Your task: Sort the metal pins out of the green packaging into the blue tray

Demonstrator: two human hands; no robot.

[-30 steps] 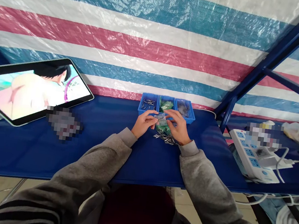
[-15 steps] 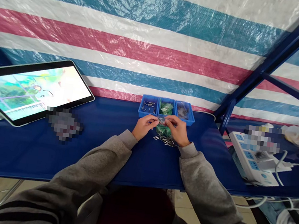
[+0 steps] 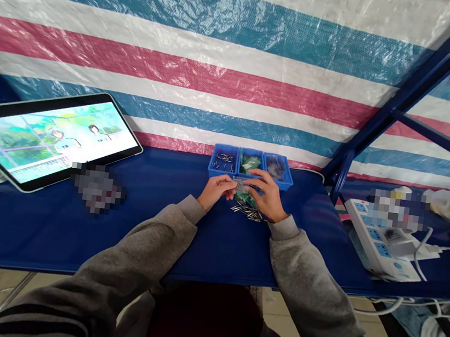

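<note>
My left hand [image 3: 217, 192] is closed in a pinch at the edge of what looks like a small clear plastic bag [image 3: 240, 182]. To the right of it, my right hand [image 3: 268, 197] has thumb and forefinger apart beside the bag. Below and between the hands lie green packets [image 3: 246, 199] and a loose pile of thin metal pins [image 3: 249, 212]. Just behind is a blue three-part tray [image 3: 222, 172]: metal pins [image 3: 224, 160] on the left, green packets [image 3: 249, 162] in the middle, clear greyish plastic pieces [image 3: 276, 168] on the right.
A tablet [image 3: 50, 137] showing a cartoon leans at the left, a blurred-out item [image 3: 98, 189] beside it. On the right are a white power strip [image 3: 381, 241] with cables and a blue frame post [image 3: 342, 175]. Striped sheeting [image 3: 236, 81] hangs behind the blue table [image 3: 144, 180].
My right thumb and forefinger have parted and lifted slightly from the clear bag. My left hand stays nearly in place, its fingers curled a little more.
</note>
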